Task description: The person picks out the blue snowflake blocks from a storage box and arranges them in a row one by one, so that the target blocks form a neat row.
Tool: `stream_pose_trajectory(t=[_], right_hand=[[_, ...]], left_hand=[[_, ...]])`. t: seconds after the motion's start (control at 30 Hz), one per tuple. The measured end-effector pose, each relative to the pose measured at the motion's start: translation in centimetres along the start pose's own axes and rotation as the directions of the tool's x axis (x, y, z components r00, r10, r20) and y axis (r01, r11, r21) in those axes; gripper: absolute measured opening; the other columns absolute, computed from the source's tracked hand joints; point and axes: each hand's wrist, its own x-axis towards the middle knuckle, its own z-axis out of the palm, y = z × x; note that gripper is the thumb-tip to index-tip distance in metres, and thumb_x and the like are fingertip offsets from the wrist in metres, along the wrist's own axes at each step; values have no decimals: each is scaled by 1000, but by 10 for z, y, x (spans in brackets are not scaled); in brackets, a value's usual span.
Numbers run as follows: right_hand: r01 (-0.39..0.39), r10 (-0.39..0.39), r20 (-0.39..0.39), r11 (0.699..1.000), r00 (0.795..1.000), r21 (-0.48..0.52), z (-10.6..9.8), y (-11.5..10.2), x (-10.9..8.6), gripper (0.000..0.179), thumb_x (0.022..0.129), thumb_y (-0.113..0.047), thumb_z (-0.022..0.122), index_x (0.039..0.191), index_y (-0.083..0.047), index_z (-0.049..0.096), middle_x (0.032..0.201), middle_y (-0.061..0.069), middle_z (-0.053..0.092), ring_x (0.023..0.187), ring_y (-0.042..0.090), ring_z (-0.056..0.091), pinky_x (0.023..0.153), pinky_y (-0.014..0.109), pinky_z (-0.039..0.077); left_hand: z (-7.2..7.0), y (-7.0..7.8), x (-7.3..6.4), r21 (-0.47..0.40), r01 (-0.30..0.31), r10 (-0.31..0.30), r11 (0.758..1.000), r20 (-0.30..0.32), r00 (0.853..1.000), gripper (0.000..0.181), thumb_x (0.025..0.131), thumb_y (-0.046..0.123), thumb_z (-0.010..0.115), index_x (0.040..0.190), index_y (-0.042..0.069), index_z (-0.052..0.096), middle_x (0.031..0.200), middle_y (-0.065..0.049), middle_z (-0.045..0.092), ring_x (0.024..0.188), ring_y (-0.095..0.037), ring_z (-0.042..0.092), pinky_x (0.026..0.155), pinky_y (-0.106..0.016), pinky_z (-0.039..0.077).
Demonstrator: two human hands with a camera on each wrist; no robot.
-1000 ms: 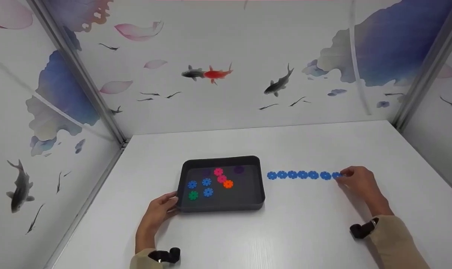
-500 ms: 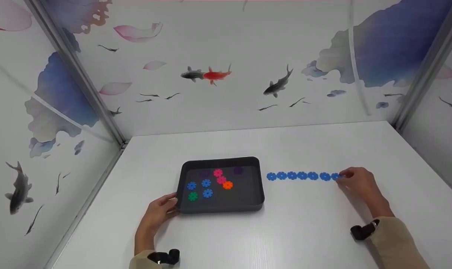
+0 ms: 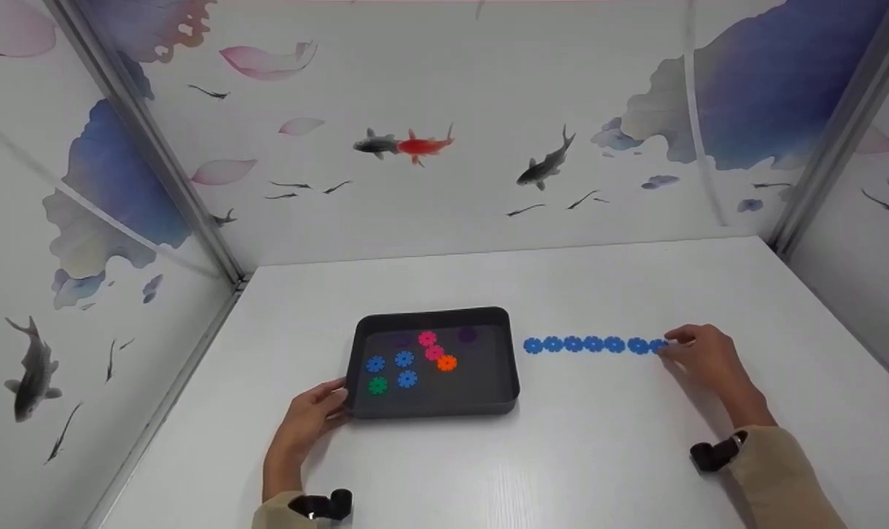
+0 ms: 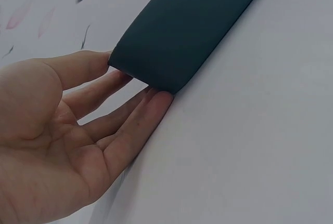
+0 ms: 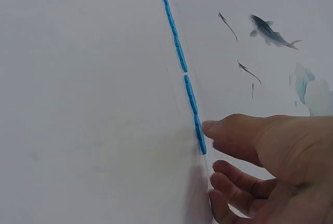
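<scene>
My left hand (image 3: 311, 420) holds the dark grey tray (image 3: 507, 405) by its left side near the front corner. In the left wrist view, the thumb meets the tray's wall (image 4: 187, 26) at its top edge, with other fingers (image 4: 148, 117) low by the base. Several blue snowflake discs (image 3: 594, 343) lie flat in a row to the tray's right. At the right end of that row, my right hand (image 3: 705, 360) has thumb and index finger parted around the last blue disc (image 3: 658, 345). The right wrist view puts the thumb tip (image 5: 210, 128) right at that disc.
Inside the tray lie loose blue discs (image 3: 404, 358), a green disc (image 3: 378, 385), pink discs (image 3: 427, 338), an orange disc (image 3: 447, 363) and dark purple ones (image 3: 467, 334). Printed panels (image 3: 386, 213) enclose the white table (image 3: 591, 455) at the back and sides.
My right thumb and index finger have spread slightly apart at the last blue disc. The left hand and the tray stay in place, apart from a slight shift of the head view.
</scene>
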Motion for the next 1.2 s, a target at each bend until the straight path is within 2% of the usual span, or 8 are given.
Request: stream_pose_trajectory(t=[0.17, 0.27, 0.43, 0.63, 0.7, 0.8, 0.93, 1.2], right_hand=[[48, -48, -66, 999, 997, -7, -4, -11, 1, 49, 96, -32, 67, 130, 3, 62, 130, 32, 54, 113, 43, 56, 83, 37, 57], [97, -94, -92, 995, 991, 21, -5, -24, -2, 50, 97, -38, 65, 130, 0, 63, 131, 29, 56, 115, 41, 56, 77, 23, 53], [218, -207, -113, 971, 972, 99, 0, -59, -12, 56, 96, -49, 63, 134, -7, 61, 132, 20, 59, 118, 35, 56, 78, 12, 49], [362, -351, -106, 925, 930, 113, 22, -105, -24, 49, 95, -40, 68, 132, -8, 62, 128, 14, 63, 115, 29, 62, 84, 0, 43], [383, -374, -93, 916, 923, 120, 30, -117, -26, 46, 95, -37, 69, 131, -9, 63, 128, 13, 64, 115, 29, 63, 87, 5, 47], [402, -395, -79, 904, 915, 143, 42, -133, -26, 45, 94, -34, 70, 131, -9, 63, 129, 12, 63, 116, 29, 63, 96, 24, 56], [431, -430, -46, 883, 902, 184, 59, -157, -17, 44, 94, -32, 71, 131, -11, 63, 129, 12, 61, 117, 31, 62, 100, 49, 57], [470, -499, 58, 844, 865, 259, 92, -200, -6, 40, 94, -30, 71, 129, -13, 65, 127, 12, 61, 115, 28, 61, 98, 45, 57]], left_hand=[[1, 0, 1, -5, -6, 6, 1000, -1, 1000, 43, 102, 15, 56, 142, 0, 53, 142, -25, 56, 126, -34, 61, 105, -44, 54], [2, 0, 1, 2, -12, 12, 1000, 9, 1000, 44, 103, 17, 56, 143, 0, 52, 143, -25, 55, 129, -36, 59, 107, -45, 53], [1, -1, 0, 12, -4, 4, 1000, 1, 1000, 45, 103, 18, 56, 143, 0, 51, 143, -25, 55, 129, -35, 58, 108, -45, 52], [0, 2, -2, 21, -2, 2, 1000, 8, 1000, 45, 103, 19, 56, 144, 2, 51, 145, -24, 54, 132, -37, 56, 109, -46, 51], [0, 2, -2, 24, 2, -2, 1000, 6, 1000, 45, 103, 19, 56, 144, 2, 51, 145, -24, 54, 132, -37, 56, 109, -45, 51], [0, 2, 0, 22, -2, 2, 1000, 3, 1000, 45, 103, 18, 56, 144, 1, 51, 145, -25, 54, 132, -37, 56, 108, -44, 52], [1, 2, 2, 13, -8, 8, 1000, -4, 1000, 44, 103, 17, 56, 143, 0, 51, 144, -26, 54, 131, -37, 57, 107, -44, 53], [0, 0, 0, -6, -18, 18, 1000, -2, 1000, 44, 103, 16, 55, 143, -2, 51, 143, -28, 54, 129, -38, 58, 105, -45, 54]])
